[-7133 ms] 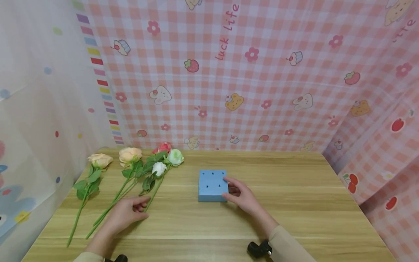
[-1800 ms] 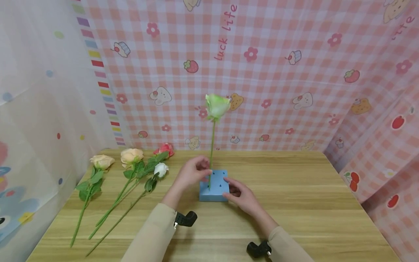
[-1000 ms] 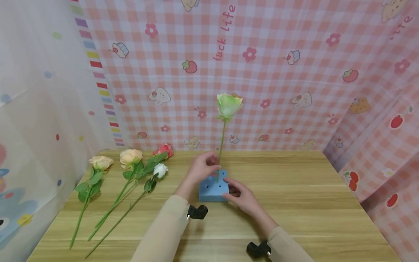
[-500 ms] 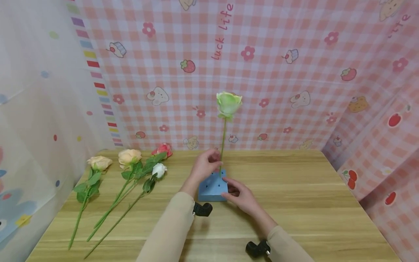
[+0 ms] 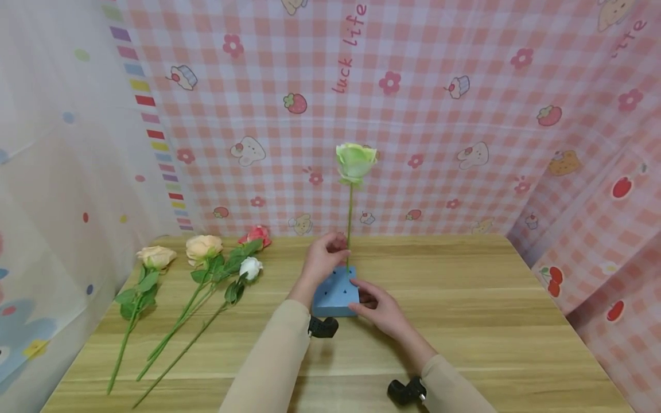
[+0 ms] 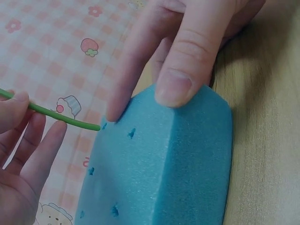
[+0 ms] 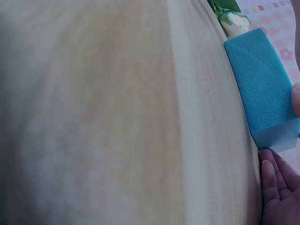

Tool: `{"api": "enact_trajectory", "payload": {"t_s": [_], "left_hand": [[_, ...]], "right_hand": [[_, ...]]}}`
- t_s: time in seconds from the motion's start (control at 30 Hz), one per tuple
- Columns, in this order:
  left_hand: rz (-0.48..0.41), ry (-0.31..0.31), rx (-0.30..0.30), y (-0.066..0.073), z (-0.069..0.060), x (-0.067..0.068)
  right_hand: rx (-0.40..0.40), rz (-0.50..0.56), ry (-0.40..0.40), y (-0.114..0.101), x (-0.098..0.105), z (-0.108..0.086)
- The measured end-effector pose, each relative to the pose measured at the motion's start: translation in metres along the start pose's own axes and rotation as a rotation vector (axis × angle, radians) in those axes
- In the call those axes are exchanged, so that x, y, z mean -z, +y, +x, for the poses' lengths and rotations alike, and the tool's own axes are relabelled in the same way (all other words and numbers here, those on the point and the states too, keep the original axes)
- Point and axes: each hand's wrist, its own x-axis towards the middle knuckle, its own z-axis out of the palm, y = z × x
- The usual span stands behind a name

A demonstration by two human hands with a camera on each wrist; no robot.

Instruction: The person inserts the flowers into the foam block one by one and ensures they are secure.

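Note:
In the head view my left hand pinches the stem of a pale green rose, held upright over the back right of a blue foam block. The left wrist view shows the stem's cut end at a corner hole of the block. Whether it has entered the hole I cannot tell. My right hand grips the block's right side. In the left wrist view the right thumb presses the block's edge, with a finger on its holed face. Several small holes show on that face.
Two peach roses, a pink-red rose and a white rose lie on the left of the wooden table. A checked cloth hangs behind. A black wrist device sits at the right sleeve.
The green rose has left the flowers on the left and now stands over the block in my left hand. Lately its stem has shifted toward the back right corner. The right hand keeps its place.

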Motion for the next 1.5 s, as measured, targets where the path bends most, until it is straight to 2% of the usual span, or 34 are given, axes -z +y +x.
{"api": "enact_trajectory", "payload": {"t_s": [0.13, 0.6, 0.97, 1.07, 1.27, 1.5], "left_hand": [[-0.009, 0.004, 0.010, -0.001, 0.000, -0.001], [0.013, -0.016, -0.029, -0.007, 0.002, -0.003], [0.003, -0.025, -0.017, -0.008, 0.003, -0.002], [-0.001, -0.019, -0.011, -0.009, 0.004, -0.002], [0.006, -0.016, -0.018, -0.010, 0.004, -0.001], [0.009, -0.013, -0.027, -0.009, 0.004, -0.002]], "right_hand": [[0.015, 0.018, 0.003, -0.001, 0.000, -0.001], [-0.015, -0.015, 0.017, 0.001, 0.000, 0.000], [-0.012, -0.016, 0.021, 0.002, -0.001, 0.000], [0.001, -0.024, 0.020, -0.005, -0.002, -0.001], [-0.015, -0.017, 0.007, -0.035, 0.003, -0.009], [-0.005, -0.022, 0.022, -0.006, -0.001, -0.002]]}}
